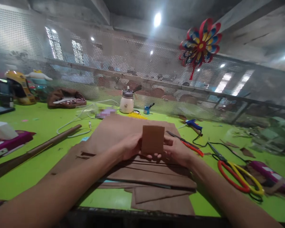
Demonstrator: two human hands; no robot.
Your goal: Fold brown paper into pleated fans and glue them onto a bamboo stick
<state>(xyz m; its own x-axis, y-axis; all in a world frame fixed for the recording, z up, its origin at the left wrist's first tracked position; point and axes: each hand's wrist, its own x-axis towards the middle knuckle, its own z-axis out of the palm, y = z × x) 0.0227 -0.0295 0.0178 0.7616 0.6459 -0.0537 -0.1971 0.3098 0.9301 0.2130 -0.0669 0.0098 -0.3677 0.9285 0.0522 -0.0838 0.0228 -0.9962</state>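
A small brown rectangular piece (pixel 153 139), like leather or cardboard, is held upright between both my hands above a stack of brown sheets (pixel 123 129). My left hand (pixel 133 146) grips its left edge, with fingertips showing under its lower edge. On the right side, my right hand (pixel 177 148) has its fingers closed about the other edge. The piece hides part of the fingers. Just beyond my right hand lies a red-handled cutting tool (pixel 192 147), its dark blade pointing away to the left.
Scissors (pixel 237 177) with red and yellow handles lie at the right, near a purple power strip (pixel 268 174) and a blue glue gun (pixel 193 124). A long brown roll (pixel 38 148) lies at left. A pale jar (pixel 127 101) stands at the back before a mesh screen (pixel 144 72).
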